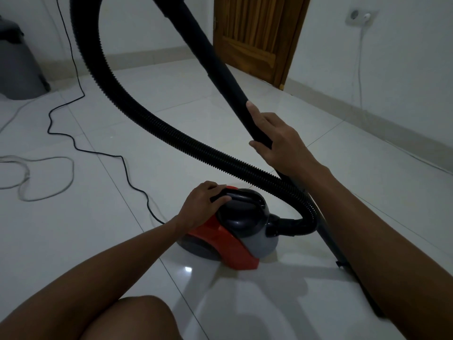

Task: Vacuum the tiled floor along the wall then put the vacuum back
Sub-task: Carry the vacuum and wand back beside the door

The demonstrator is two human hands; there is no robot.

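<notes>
Bent knee (pixel 127 317) lowest, above glossy white floor tiles (pixel 245 310). Left hand (pixel 203 204) curls round the dark carry handle of the vacuum (pixel 235 231), a rounded grey-and-red canister standing on the floor mid-room, apart from both walls. Right hand (pixel 277 141) wraps the smooth black rigid wand (pixel 220 69), which slopes down past the canister's right side. Ribbed black hose (pixel 137 119) loops from the canister's front upward and over. Thin black cord (pixel 73 143) and pale cable (pixel 44 173) trail across open tiles on the left. Grey bin (pixel 17 65) at far-left wall; wooden door (pixel 257 35) in the far corner; wall socket (pixel 360 18) on the right wall.
</notes>
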